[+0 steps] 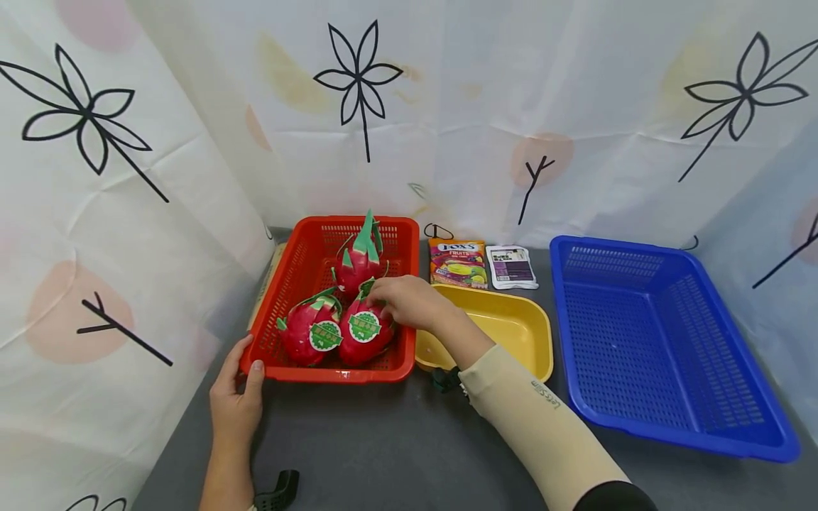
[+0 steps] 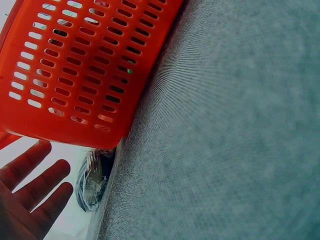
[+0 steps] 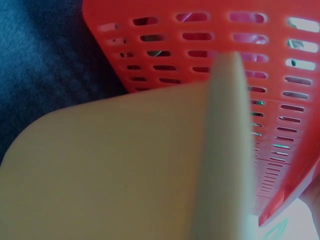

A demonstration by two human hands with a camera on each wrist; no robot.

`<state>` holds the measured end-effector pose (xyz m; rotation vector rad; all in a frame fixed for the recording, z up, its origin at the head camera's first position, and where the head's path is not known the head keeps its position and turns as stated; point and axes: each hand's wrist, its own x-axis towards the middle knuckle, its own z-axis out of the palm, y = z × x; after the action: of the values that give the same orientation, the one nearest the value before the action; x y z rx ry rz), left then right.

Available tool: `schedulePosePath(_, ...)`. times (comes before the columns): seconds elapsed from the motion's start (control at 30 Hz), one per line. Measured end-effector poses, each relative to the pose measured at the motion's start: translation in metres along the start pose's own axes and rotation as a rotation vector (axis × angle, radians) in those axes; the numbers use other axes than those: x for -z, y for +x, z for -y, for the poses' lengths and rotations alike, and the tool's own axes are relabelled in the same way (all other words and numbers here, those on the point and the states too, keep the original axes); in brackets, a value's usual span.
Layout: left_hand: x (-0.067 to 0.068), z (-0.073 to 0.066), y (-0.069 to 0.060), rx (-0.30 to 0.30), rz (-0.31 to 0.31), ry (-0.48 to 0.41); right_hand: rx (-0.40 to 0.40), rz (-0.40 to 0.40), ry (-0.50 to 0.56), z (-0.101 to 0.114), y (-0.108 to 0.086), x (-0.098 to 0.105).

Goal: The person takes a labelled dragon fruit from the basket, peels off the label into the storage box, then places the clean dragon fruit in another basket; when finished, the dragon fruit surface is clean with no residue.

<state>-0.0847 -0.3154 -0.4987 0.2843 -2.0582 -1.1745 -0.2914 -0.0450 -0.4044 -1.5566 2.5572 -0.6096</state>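
A red basket (image 1: 345, 375) holds three dragon fruits: one at the back (image 1: 348, 273), one front left (image 1: 297, 337) and one front right (image 1: 364, 349), the front two with green round labels. My right hand (image 1: 412, 301) reaches over the basket's right rim, its curled fingers at the upper part of the front right fruit; their tips are partly hidden. At the basket's front left corner is my left hand (image 1: 236, 401), thumb near the rim. The left wrist view shows that hand (image 2: 30, 192) with fingers straight and spread beside the basket (image 2: 75, 75).
Right of the red basket lies a yellow tray (image 1: 517, 323), large and near in the right wrist view (image 3: 110, 165). Behind it are a Fox's packet (image 1: 457, 264) and a white-and-purple packet (image 1: 511, 267). A blue basket (image 1: 629, 341) stands at the right; patterned curtains (image 1: 447, 106) surround the table.
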Motion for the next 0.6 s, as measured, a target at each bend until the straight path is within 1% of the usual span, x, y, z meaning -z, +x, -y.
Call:
schedulePosePath(0.17, 0.000, -0.001, 0.000, -0.004, 0.010, -0.015, 0.029, 0.005, -0.055, 0.005, -0.006, 0.000)
schedulePosePath(0.33, -0.001, -0.003, -0.001, 0.007, 0.015, -0.019, 0.075, -0.003, -0.112, 0.013, -0.012, 0.001)
schedulePosePath(0.4, -0.001, -0.008, -0.001, 0.005, 0.012, -0.026, 0.085, 0.000, -0.130, 0.016, -0.014, 0.002)
schedulePosePath(0.5, -0.001, -0.026, -0.001, -0.002, 0.010, -0.041, 0.089, -0.001, -0.160, 0.020, -0.016, 0.004)
schedulePosePath(0.6, -0.001, -0.038, 0.000, -0.006, 0.013, -0.057, 0.088, -0.019, -0.177, 0.024, -0.019, 0.010)
